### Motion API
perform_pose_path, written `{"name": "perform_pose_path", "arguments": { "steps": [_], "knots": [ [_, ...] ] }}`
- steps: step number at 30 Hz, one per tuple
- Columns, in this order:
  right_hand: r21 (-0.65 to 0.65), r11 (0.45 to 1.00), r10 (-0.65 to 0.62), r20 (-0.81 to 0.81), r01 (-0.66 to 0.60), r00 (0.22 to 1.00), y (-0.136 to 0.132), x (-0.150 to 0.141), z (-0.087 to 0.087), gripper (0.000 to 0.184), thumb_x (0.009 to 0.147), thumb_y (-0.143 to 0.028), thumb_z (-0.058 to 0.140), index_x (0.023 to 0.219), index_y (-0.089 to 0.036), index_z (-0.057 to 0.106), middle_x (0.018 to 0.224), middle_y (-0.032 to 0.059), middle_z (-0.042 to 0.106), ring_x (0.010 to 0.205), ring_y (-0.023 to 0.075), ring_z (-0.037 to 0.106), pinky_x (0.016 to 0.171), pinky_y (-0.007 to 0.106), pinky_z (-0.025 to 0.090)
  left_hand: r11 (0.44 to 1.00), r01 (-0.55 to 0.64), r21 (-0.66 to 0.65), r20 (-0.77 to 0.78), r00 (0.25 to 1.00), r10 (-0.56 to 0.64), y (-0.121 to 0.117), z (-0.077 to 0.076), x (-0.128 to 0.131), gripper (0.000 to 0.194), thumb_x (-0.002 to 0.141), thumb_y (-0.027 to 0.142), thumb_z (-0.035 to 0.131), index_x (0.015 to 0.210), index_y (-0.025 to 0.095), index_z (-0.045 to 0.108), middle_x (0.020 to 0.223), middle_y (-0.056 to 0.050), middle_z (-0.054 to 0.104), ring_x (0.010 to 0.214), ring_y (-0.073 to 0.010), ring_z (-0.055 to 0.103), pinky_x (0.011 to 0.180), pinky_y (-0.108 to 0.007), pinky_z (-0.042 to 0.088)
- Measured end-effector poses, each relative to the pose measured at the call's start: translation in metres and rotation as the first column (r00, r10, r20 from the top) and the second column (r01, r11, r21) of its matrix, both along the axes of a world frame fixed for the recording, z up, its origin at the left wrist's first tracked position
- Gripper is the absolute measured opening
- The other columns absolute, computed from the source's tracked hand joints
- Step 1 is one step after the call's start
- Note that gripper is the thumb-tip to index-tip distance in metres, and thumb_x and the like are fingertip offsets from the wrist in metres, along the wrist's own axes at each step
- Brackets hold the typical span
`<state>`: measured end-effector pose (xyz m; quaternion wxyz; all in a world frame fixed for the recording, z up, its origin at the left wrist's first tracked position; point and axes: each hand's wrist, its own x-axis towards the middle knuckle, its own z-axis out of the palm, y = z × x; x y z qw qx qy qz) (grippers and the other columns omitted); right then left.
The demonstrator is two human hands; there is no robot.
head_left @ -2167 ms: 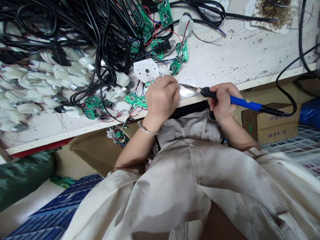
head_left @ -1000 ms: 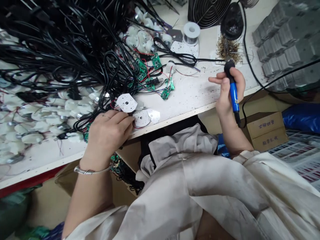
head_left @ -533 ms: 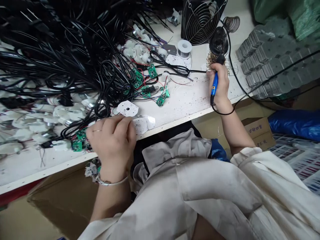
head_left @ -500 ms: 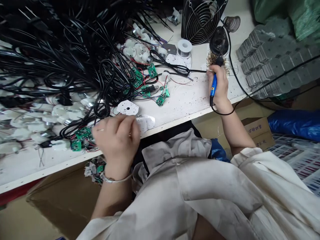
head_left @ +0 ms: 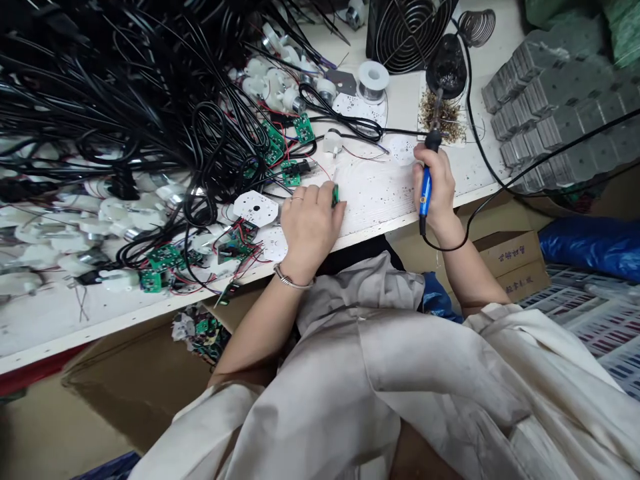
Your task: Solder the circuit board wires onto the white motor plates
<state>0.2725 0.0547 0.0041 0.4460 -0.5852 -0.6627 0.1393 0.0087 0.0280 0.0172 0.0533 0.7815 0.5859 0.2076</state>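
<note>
My right hand [head_left: 436, 183] is wrapped round the blue handle of a soldering iron [head_left: 425, 192], whose tip points away from me towards a scorched patch of crumbs. My left hand [head_left: 311, 221] rests low over the bench, fingers curled on a small green circuit board [head_left: 335, 195]. Only one edge of that board shows, between forefinger and thumb; the rest is hidden. Just left of this hand lies a white eight-sided plate [head_left: 256, 209] with a dark centre hole. A white motor unit [head_left: 333, 142] with thin wires sits beyond the fingers.
A solder spool [head_left: 373, 81] and a black fan [head_left: 411, 30] stand at the back. A dark iron stand [head_left: 447, 67] is beside the fan. Black cables [head_left: 150, 113] and more circuit boards [head_left: 165, 257] crowd the left. Stacked grey plates [head_left: 545, 120] fill the right.
My left hand has moved right, from the near-left boards onto the small board. My right hand has drawn the soldering iron slightly back from the stand, baring more of its shaft.
</note>
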Motion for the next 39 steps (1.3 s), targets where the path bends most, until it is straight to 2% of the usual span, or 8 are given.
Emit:
{"name": "perform_pose_path", "arguments": {
  "steps": [4, 8, 12, 17, 22, 28, 34, 39],
  "knots": [
    [-0.077, 0.995, 0.064, -0.044, -0.067, 0.997, -0.009, -0.012, 0.000, 0.044, 0.098, -0.066, 0.042, 0.120, -0.032, 0.060, 0.122, 0.0051, 0.068, 0.110, 0.0208, 0.066, 0.098, 0.045, 0.058, 0.997, 0.057, 0.052, 0.019, 0.998, -0.058, -0.010, 0.000, -0.012, 0.027, 0.100, 0.042, 0.053, 0.114, 0.024, 0.067, 0.094, -0.010, 0.070, 0.095, -0.0297, 0.062, 0.087, -0.045, 0.045],
    [-0.097, 0.995, 0.003, -0.185, -0.021, 0.983, -0.018, -0.020, 0.004, 0.041, 0.097, -0.065, 0.045, 0.123, -0.036, 0.056, 0.133, 0.0052, 0.065, 0.112, 0.0203, 0.067, 0.098, 0.042, 0.058, 0.992, 0.116, 0.056, 0.114, 0.986, -0.122, -0.017, -0.002, -0.019, 0.022, 0.103, 0.032, 0.049, 0.109, 0.026, 0.070, 0.097, -0.008, 0.071, 0.099, -0.0258, 0.062, 0.097, -0.046, 0.042],
    [-0.064, 0.998, 0.005, 0.001, -0.005, 1.000, 0.001, 0.000, 0.003, 0.048, 0.099, -0.066, 0.039, 0.124, -0.028, 0.056, 0.131, 0.0116, 0.067, 0.121, 0.0216, 0.063, 0.108, 0.045, 0.052, 0.986, 0.108, 0.127, 0.175, 0.976, -0.129, -0.015, -0.005, -0.022, 0.019, 0.102, 0.032, 0.053, 0.102, 0.027, 0.072, 0.091, -0.004, 0.071, 0.096, -0.0228, 0.063, 0.099, -0.045, 0.040],
    [-0.048, 0.994, 0.101, 0.122, -0.096, 0.987, -0.008, 0.001, -0.004, 0.044, 0.101, -0.059, 0.040, 0.126, -0.026, 0.057, 0.126, 0.0084, 0.070, 0.116, 0.0199, 0.069, 0.099, 0.041, 0.058, 0.991, -0.003, 0.134, 0.305, 0.952, -0.038, -0.014, 0.003, -0.026, 0.022, 0.103, 0.035, 0.052, 0.103, 0.024, 0.071, 0.091, -0.003, 0.074, 0.088, -0.0197, 0.066, 0.087, -0.038, 0.044],
    [0.081, 0.996, 0.036, 0.026, -0.038, 0.999, -0.019, -0.013, -0.008, 0.036, 0.103, -0.054, 0.037, 0.125, -0.030, 0.053, 0.136, 0.0088, 0.066, 0.115, 0.0187, 0.071, 0.100, 0.041, 0.060, 0.972, 0.217, 0.094, 0.159, 0.960, -0.229, -0.018, 0.003, -0.027, 0.020, 0.102, 0.033, 0.054, 0.093, 0.025, 0.070, 0.087, -0.004, 0.074, 0.093, -0.0235, 0.067, 0.092, -0.043, 0.043],
    [-0.020, 0.999, 0.053, 0.198, -0.050, 0.979, 0.016, 0.008, -0.002, 0.039, 0.103, -0.056, 0.037, 0.120, -0.026, 0.055, 0.119, 0.0091, 0.072, 0.112, 0.0163, 0.067, 0.098, 0.036, 0.058, 0.983, 0.185, -0.014, 0.183, 0.967, -0.179, -0.012, -0.007, -0.020, 0.018, 0.102, 0.027, 0.050, 0.097, 0.023, 0.067, 0.125, -0.007, 0.074, 0.123, -0.0267, 0.065, 0.114, -0.054, 0.034],
    [0.009, 1.000, 0.019, -0.093, -0.018, 0.995, -0.030, -0.018, 0.000, 0.036, 0.104, -0.050, 0.036, 0.135, -0.033, 0.043, 0.144, 0.0100, 0.061, 0.088, 0.0159, 0.076, 0.075, 0.035, 0.065, 0.989, 0.141, -0.042, 0.224, 0.966, -0.128, -0.009, -0.012, -0.014, 0.016, 0.100, 0.027, 0.051, 0.096, 0.022, 0.065, 0.132, -0.008, 0.070, 0.131, -0.0287, 0.061, 0.119, -0.058, 0.029],
    [0.192, 0.972, 0.156, -0.079, -0.138, 0.985, -0.024, -0.006, 0.004, 0.024, 0.102, -0.035, 0.047, 0.124, -0.040, 0.054, 0.128, 0.0011, 0.071, 0.109, 0.0224, 0.076, 0.091, 0.043, 0.066, 0.990, 0.139, 0.016, 0.261, 0.955, -0.138, -0.011, -0.014, -0.015, 0.016, 0.100, 0.031, 0.054, 0.092, 0.024, 0.065, 0.111, -0.004, 0.075, 0.117, -0.0258, 0.066, 0.120, -0.059, 0.028]
  ]
}}
